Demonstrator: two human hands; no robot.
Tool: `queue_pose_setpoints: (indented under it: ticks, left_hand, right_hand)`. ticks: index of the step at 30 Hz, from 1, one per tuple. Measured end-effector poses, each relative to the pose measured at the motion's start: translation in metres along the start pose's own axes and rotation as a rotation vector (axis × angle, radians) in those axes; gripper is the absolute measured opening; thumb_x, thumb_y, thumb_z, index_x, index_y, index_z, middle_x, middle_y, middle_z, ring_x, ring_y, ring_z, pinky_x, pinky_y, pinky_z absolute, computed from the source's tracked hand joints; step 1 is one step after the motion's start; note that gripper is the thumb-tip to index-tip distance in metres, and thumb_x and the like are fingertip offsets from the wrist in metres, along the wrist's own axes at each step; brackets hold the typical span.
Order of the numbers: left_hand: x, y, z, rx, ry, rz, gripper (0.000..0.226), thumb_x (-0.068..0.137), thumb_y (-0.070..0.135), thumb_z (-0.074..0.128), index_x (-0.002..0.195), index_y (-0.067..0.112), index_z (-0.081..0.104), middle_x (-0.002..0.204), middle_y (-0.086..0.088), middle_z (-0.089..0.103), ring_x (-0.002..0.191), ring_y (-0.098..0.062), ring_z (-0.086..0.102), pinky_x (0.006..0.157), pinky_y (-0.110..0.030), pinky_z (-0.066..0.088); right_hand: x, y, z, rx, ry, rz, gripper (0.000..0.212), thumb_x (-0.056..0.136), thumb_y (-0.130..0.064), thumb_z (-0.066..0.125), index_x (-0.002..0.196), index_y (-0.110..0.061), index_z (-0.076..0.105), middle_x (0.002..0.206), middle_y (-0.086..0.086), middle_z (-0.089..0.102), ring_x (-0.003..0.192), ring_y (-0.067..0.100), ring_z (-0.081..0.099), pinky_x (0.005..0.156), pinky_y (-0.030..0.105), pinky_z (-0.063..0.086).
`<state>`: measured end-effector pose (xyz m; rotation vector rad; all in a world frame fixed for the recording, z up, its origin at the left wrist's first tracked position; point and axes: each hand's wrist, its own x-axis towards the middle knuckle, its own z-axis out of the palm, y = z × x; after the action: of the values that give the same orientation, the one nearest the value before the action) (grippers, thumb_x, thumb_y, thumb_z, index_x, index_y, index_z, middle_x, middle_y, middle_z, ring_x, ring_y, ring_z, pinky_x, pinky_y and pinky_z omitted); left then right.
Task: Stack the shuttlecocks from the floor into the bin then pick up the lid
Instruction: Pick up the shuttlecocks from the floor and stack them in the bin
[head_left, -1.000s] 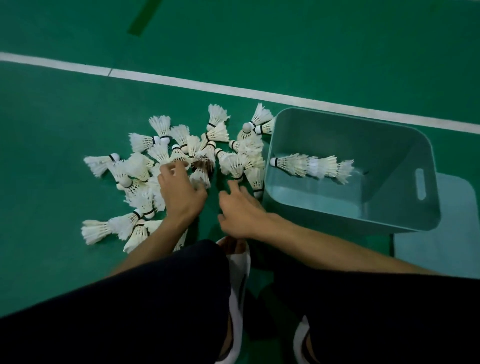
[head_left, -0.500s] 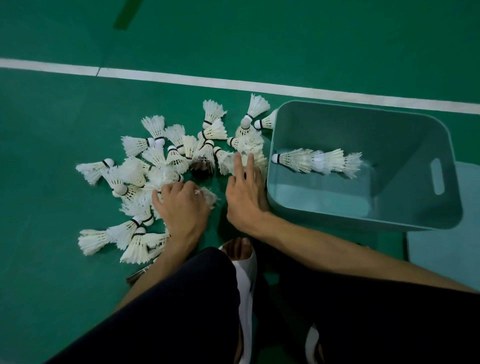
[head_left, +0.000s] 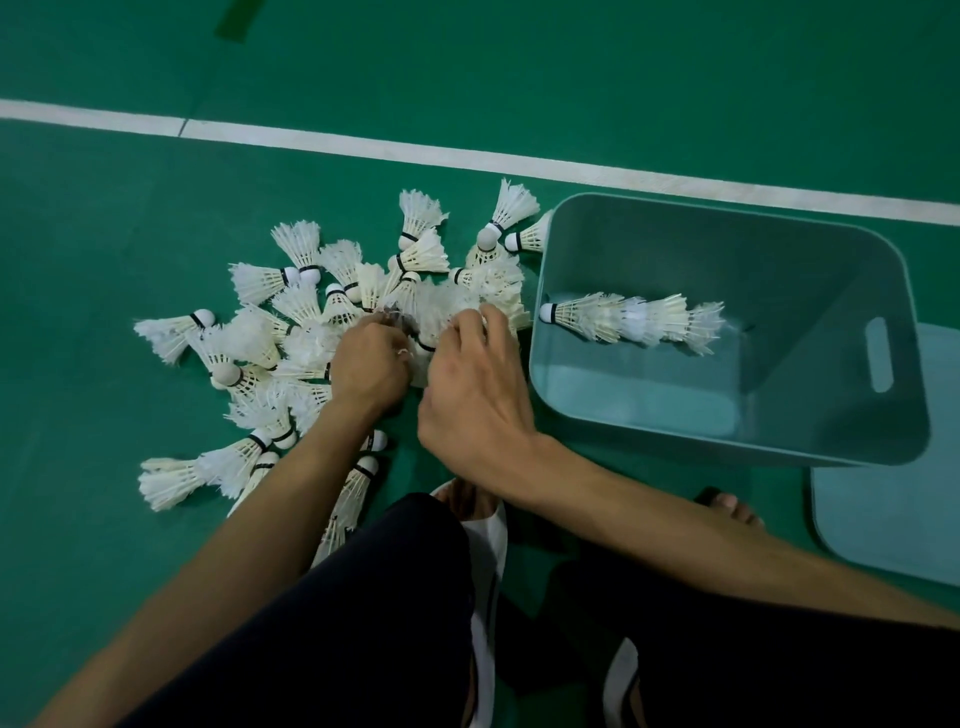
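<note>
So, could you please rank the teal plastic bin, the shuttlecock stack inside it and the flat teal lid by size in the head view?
Teal plastic bin
Flat teal lid, as visible; the frame crops it
Stack of white feather shuttlecocks

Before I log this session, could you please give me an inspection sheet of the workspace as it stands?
Surface: green court floor with a white line across it.
Job's things: loose shuttlecocks piled on the floor left of the bin; one nested stack lying inside it; lid flat on the floor at the bin's right.
Clutter: nothing seen.
Grippers: left hand and right hand each grip loose shuttlecocks in the pile.
Cables: nothing seen.
Surroundings: the person's dark trousers and a white sandal at the bottom.
</note>
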<state>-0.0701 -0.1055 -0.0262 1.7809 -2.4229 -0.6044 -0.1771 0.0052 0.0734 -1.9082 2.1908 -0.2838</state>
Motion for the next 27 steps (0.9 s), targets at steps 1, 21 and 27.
queue_pose_setpoints:
  ticks: [1,21,27]
  left_hand:
    - [-0.002,-0.002,0.0,-0.031,0.002,-0.011,0.015,0.085,0.004,0.064,0.075,0.003,0.076,0.118,-0.017,0.07,0.095,-0.034,0.066,0.071,-0.033,0.046]
    - [-0.056,0.063,-0.099,-0.334,0.232,0.048,0.036,0.073,0.008,0.06,0.101,-0.001,0.08,0.09,-0.011,0.077,0.078,-0.018,0.064,0.069,-0.022,0.049]
    - [-0.058,0.11,-0.113,-0.32,0.405,0.299,0.025,0.073,0.012,0.061,0.087,0.007,0.081,0.086,-0.006,0.078,0.075,-0.018,0.067,0.077,-0.032,0.056]
  right_hand:
    - [0.002,-0.004,-0.002,0.031,0.025,0.007,0.048,0.077,-0.027,0.07,0.115,0.001,0.063,0.123,0.016,0.054,0.127,0.034,0.039,0.115,0.043,0.033]
    - [0.019,0.051,-0.087,0.94,0.241,0.195,0.03,0.083,0.002,0.071,0.113,-0.002,0.072,0.105,0.007,0.07,0.082,0.006,0.061,0.073,0.021,0.054]
    - [-0.015,0.135,-0.12,1.107,0.417,0.436,0.026,0.079,0.001,0.074,0.097,-0.017,0.079,0.094,0.003,0.077,0.075,0.01,0.063,0.073,0.024,0.056]
